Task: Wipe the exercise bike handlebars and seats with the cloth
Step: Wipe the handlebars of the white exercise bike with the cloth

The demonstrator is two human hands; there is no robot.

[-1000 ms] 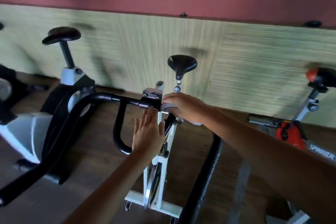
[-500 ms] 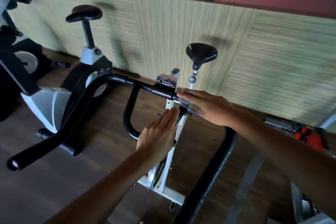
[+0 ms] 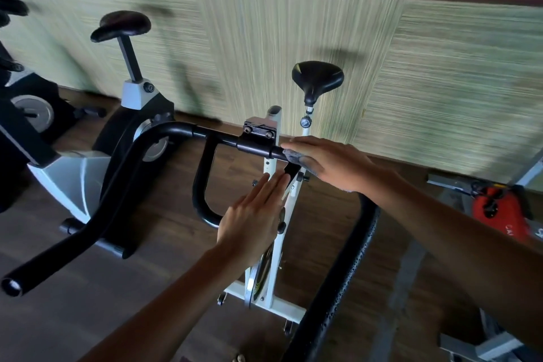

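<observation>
Frame centre: right hand (image 3: 329, 163) pressing grey cloth (image 3: 293, 156) onto black handlebar (image 3: 176, 129), fingers together; left hand (image 3: 249, 220) flat, empty, just below.

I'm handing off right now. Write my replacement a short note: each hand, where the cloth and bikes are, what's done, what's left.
Right hand: pressing the grey cloth onto the black tubular handlebar, just right of its centre clamp.
Left hand: open and flat, holding nothing, hovering below the bar by the white bike frame.
Done: cannot tell which parts are clean.
Left: rest of this bar, its black saddle, then the neighbouring bike's saddle.
</observation>
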